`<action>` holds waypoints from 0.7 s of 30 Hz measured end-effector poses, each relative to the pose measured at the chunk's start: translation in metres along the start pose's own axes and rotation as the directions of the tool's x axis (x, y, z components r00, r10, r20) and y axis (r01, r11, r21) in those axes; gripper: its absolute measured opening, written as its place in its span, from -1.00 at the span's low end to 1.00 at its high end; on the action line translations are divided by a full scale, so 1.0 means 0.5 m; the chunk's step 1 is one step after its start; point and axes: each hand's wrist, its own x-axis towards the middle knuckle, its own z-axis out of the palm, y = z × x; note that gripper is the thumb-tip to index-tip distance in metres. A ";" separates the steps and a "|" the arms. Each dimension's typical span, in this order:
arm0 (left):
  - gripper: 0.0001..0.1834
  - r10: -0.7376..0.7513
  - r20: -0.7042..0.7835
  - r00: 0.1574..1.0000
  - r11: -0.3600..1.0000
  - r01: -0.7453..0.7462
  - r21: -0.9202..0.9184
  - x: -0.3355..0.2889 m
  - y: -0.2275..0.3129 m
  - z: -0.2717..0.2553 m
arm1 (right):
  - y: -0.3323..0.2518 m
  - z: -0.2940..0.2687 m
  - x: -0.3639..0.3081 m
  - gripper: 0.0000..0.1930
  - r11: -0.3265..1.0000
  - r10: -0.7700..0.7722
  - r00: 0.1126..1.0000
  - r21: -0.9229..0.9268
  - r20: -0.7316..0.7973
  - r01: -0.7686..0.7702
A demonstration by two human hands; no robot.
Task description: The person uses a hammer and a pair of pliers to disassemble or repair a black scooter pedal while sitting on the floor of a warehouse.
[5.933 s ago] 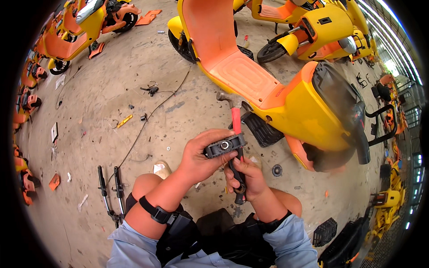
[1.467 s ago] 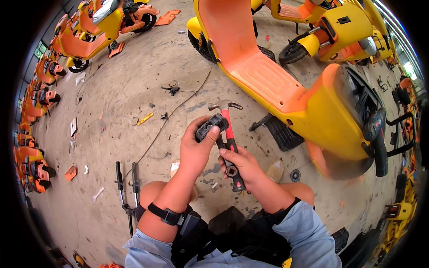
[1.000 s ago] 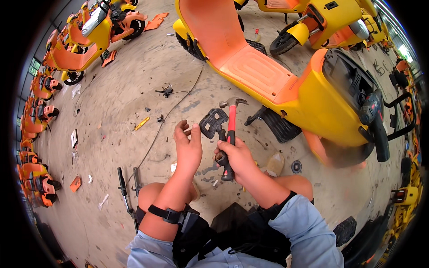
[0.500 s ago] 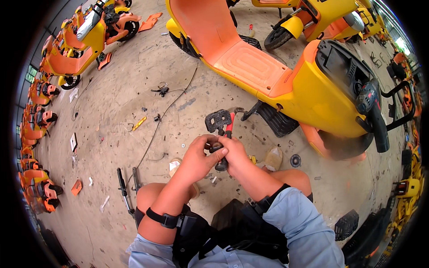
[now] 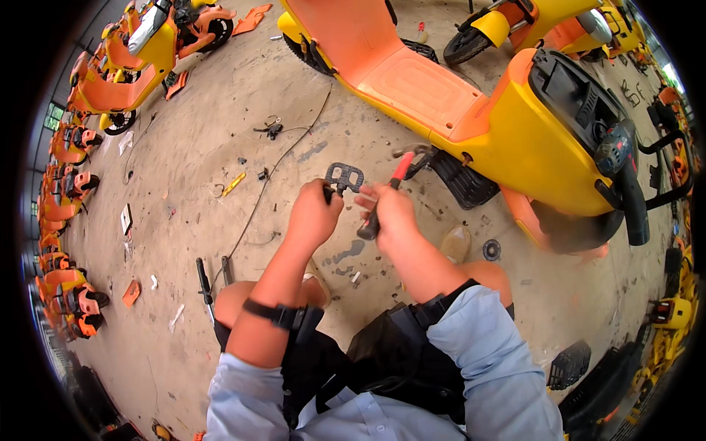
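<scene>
Pedal (image 5: 343, 179) and hammer (image 5: 401, 167) held above the floor (image 5: 202, 140).
The black pedal is gripped at its near end by the left hand (image 5: 315, 213), fingers curled; the red-and-black hammer is held by its handle in the right hand (image 5: 393, 210), fingers partly spread. Lettering cannot be made out.

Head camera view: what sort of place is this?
Probably a scooter repair or dismantling shop: yellow-and-orange scooters stand around, the left hand holds a detached pedal, and the right hand a hammer.

Hands (image 5: 315, 213) can pass leftward (a cable (image 5: 257, 214) crosses the floor (image 5: 195, 231)); the scooter (image 5: 544, 147) blocks the right.
</scene>
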 end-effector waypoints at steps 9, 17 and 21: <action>-0.63 -0.287 0.247 0.925 0.942 0.319 -0.101 -0.006 -0.312 0.317 | -0.056 -0.039 -0.027 -0.80 0.997 0.081 0.996 0.004 0.031 -0.081; -0.60 -0.628 0.071 0.775 0.739 0.623 -0.257 -0.073 -0.452 0.494 | 0.086 -0.145 0.074 -0.73 0.692 0.193 0.981 -0.713 0.033 -0.112; -0.61 -0.735 -0.044 0.677 0.650 0.685 -0.328 -0.053 -0.399 0.499 | 0.252 -0.205 0.197 -0.56 0.397 0.007 0.999 -0.916 -0.052 -0.051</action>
